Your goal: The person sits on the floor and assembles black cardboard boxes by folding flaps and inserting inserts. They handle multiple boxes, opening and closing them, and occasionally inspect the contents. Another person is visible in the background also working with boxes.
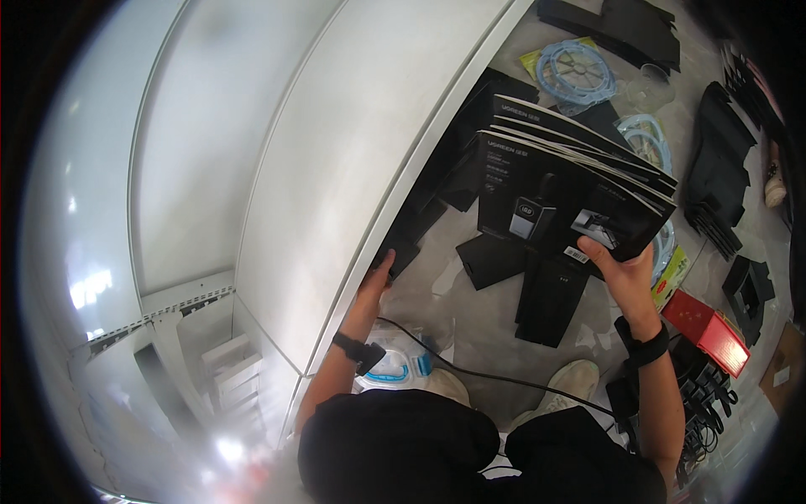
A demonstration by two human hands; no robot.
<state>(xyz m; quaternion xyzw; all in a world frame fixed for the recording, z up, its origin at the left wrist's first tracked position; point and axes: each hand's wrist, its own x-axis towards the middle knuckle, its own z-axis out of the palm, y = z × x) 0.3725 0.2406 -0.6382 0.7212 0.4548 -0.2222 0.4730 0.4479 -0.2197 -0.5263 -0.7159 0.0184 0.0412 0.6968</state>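
My right hand [625,273] grips the lower right corner of a fanned stack of flattened black boxes [529,189], its thumb on the front one. A device and a small photo are printed on that front box. At the white panel's edge, my left hand [379,275] closes on the end of a dark flat box [406,259]; most of its fingers are hidden. Below the stack, more flattened black boxes [550,302] lie on the floor.
A white panel [319,151] fills the left side. Bagged light-blue rings [575,74] lie beyond the stack. To the right are a red box [707,333], black folded sheets [720,168] and black cables [693,412]. A cable [478,372] crosses the floor before my shoes [575,380].
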